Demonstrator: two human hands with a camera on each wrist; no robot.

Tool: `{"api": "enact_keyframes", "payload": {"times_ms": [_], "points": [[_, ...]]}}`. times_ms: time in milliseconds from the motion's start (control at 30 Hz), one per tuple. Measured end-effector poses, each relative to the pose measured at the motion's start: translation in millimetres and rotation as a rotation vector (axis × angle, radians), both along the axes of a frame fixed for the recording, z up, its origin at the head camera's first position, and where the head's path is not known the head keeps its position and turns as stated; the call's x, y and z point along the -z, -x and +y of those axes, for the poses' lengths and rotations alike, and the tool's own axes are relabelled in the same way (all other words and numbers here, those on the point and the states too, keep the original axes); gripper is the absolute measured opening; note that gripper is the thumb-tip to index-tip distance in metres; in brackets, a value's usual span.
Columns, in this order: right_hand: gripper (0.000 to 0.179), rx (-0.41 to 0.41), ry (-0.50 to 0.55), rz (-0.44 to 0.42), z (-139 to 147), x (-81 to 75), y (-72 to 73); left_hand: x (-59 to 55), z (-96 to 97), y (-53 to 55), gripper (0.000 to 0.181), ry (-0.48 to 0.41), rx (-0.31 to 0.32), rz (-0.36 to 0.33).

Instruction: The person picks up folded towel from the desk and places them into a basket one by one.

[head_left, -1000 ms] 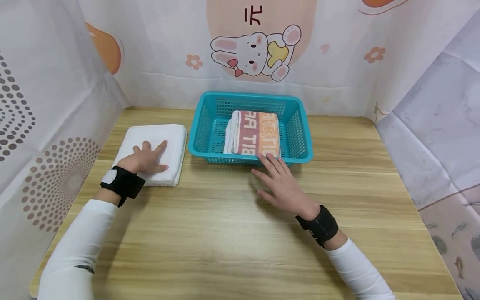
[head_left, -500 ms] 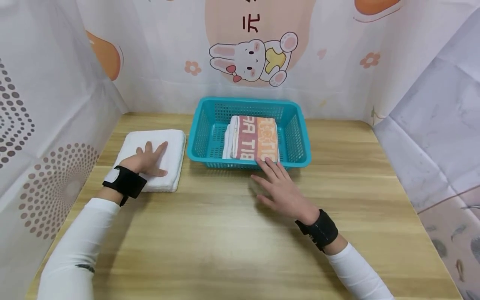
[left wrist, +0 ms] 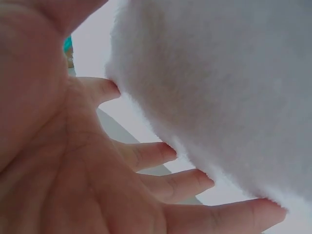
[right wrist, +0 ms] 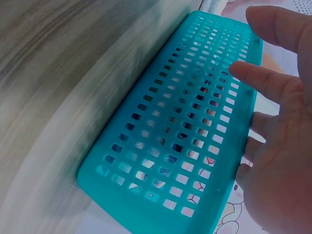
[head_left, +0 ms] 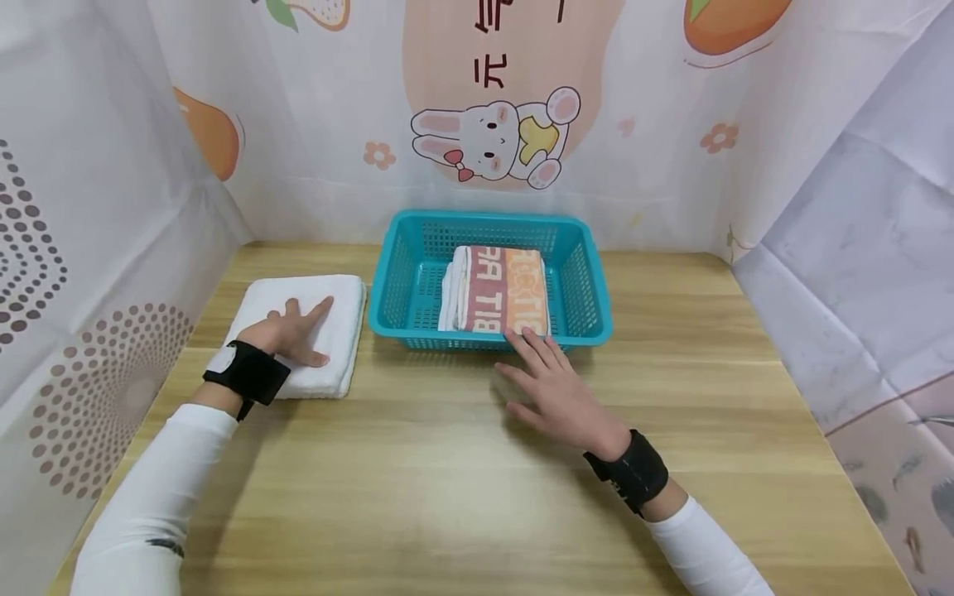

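My left hand rests with spread fingers on a folded white towel at the table's left. In the left wrist view its fingertips press into the fluffy pile of the white towel. My right hand lies at the front rim of a teal plastic basket, fingers extended over the rim. The right wrist view shows the fingers along the top edge of the basket's perforated wall. Inside the basket sits a folded towel, white with a pink and orange lettered band.
The wooden table ends at a hanging white curtain with a rabbit print behind the basket. More printed sheeting hangs on the left, and marbled sheeting stands on the right.
The head view has tilted upward, so the table, basket and towels appear lower. Both hands keep their places on the white towel and at the basket rim.
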State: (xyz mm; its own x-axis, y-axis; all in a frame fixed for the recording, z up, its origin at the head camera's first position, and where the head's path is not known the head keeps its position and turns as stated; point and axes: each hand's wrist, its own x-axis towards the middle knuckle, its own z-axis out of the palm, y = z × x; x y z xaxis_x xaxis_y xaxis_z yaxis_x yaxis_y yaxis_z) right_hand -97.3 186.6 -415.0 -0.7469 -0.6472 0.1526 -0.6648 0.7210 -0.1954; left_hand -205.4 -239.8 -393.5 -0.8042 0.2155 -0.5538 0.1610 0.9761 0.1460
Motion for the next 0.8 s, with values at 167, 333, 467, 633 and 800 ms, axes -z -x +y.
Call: {"api": "enact_keyframes", "payload": {"times_ms": [167, 333, 467, 633, 800], "points": [[0.052, 0.003, 0.015, 0.006, -0.9, -2.6, -2.1, -1.1, -2.4, -1.1, 0.107, -0.03, -0.008, -0.01], [0.051, 0.01, 0.01, -0.007, -0.7, -4.0, -7.1, -1.0, -1.9, -4.2, 0.108, -0.034, -0.007, -0.015], [0.051, 0.013, 0.021, -0.007, -1.7, -1.9, -12.0, 1.8, -2.2, -7.7, 0.108, -0.036, -0.016, -0.008], [0.05, 0.02, 0.017, -0.007, -1.6, -0.2, -13.4, 4.5, -2.1, -8.0, 0.108, -0.029, -0.02, 0.0], [0.05, 0.028, 0.016, -0.008, -1.1, -0.7, -10.7, 2.5, -1.5, -5.4, 0.108, -0.017, -0.029, 0.012]]}}
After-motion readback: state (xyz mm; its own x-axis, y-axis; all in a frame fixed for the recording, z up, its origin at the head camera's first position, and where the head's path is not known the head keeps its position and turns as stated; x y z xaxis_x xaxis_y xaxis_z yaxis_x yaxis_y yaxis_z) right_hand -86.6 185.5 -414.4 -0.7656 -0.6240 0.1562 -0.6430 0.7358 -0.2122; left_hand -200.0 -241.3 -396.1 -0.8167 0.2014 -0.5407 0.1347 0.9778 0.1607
